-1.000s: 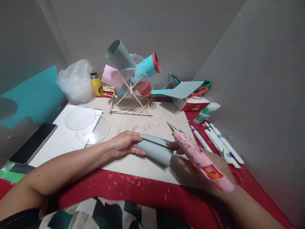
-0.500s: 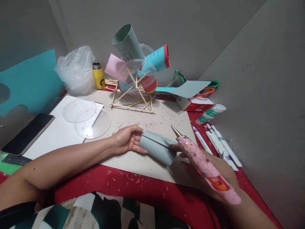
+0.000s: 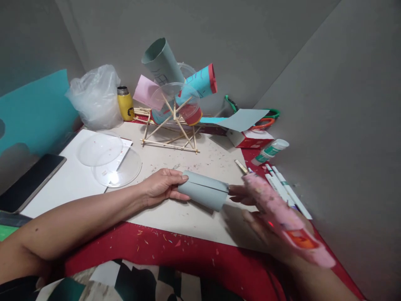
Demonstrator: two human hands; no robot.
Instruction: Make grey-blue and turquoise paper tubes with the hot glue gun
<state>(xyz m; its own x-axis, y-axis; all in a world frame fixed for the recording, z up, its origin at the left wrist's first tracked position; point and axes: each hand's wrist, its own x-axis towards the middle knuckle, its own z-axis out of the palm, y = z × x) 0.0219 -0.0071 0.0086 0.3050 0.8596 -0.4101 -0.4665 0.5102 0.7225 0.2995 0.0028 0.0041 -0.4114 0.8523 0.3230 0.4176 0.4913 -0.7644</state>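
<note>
My left hand (image 3: 167,184) grips the left end of a grey-blue paper tube (image 3: 203,193), thumb on top. The tube lies tilted just above the cream board, with a dark seam along its length. My right hand (image 3: 266,225) is wrapped around a pink glue gun (image 3: 275,205) with a metal nozzle and a small red light; motion blurs it. Its fingertips are close to the tube's right end; whether they touch it I cannot tell. Beyond the hands, a wheel model (image 3: 175,113) of clear discs and coloured paper tubes stands on a wooden stick frame.
Two clear plastic lids (image 3: 125,169) lie on white paper at left, beside a phone (image 3: 31,182). A plastic bag (image 3: 94,98) and a yellow bottle (image 3: 125,104) stand behind. To the right are markers (image 3: 291,188), a glue tube (image 3: 271,151), a red-white box (image 3: 250,138) and scissors (image 3: 265,123).
The glue gun has moved right, away from the tube, and my right fingers have drawn back from its end. My left thumb has come down on the tube. The view has shifted slightly.
</note>
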